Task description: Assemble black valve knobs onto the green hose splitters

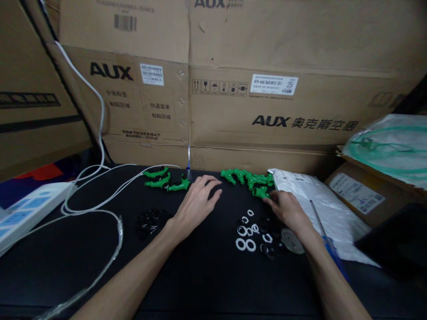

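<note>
Head view: your left hand (198,199) is palm down above the far half of the black table (207,280), thumb apart from loosely bent fingers, with nothing visible in its hold, though the palm is out of sight. It covers the right end of one green fitting in the left group (157,181), near the far edge.

Your right hand (291,210) is partly closed, its fingertips at the right end of a single green fitting (260,192); they mask that end, so you can't tell whether they grip it or only touch it. Just behind, along the far edge, the right group of green fittings (248,178) overlaps, making single pieces hard to count.

Toward the near edge from that hand lie white rings (247,245), mixed with dark parts (270,252) that blend into the table. A round disc (292,241) is partly hidden by your right wrist. Left of centre, the heap of small black parts (150,221) is too dark to sort, and your left forearm crosses its right side. The screwdriver's blue handle (331,251) is partly behind your right forearm; both forearms are cut off below.
</note>
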A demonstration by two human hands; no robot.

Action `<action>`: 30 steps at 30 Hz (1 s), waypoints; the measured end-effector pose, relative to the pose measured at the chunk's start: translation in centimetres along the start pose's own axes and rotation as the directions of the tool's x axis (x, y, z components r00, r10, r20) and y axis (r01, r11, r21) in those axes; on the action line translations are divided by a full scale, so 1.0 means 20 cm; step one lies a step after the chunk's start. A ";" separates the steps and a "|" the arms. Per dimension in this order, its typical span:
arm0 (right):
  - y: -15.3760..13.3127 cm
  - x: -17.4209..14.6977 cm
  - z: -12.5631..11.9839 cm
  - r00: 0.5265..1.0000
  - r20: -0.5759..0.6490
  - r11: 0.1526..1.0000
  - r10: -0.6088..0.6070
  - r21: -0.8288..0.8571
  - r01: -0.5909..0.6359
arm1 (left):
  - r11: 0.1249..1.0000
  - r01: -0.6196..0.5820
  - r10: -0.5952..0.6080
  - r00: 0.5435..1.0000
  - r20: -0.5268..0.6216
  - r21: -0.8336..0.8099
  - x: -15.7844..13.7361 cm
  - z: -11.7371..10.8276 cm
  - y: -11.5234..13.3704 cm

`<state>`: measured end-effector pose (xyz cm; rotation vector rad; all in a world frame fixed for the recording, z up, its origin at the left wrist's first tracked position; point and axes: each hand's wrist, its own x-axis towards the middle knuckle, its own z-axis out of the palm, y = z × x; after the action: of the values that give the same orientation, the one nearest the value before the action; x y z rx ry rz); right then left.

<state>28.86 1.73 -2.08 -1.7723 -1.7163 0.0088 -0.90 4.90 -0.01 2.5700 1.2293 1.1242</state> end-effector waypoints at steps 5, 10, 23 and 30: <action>-0.18 0.02 -0.07 0.973 0.222 0.939 -0.057 0.344 -0.024 | 0.940 -0.002 0.022 0.998 0.056 -0.340 -0.04 0.06 0.07; -0.38 -0.02 -0.12 0.933 0.323 0.822 -0.160 0.566 -0.055 | 0.871 -0.002 0.001 1.000 -0.003 -0.491 -0.03 0.02 0.14; -0.61 -0.29 -0.02 0.674 0.512 0.793 -0.533 0.581 0.186 | 0.903 0.260 -0.243 0.966 0.094 -0.343 -0.67 -0.24 0.31; -0.59 -0.33 0.02 0.757 0.385 0.824 -0.528 0.447 0.347 | 0.932 0.289 -0.292 0.956 0.018 -0.218 -0.82 -0.26 0.28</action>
<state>17.29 -4.94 -0.01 -1.1072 -2.3023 0.5788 -7.33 -11.57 -3.73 2.1396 1.3497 1.1424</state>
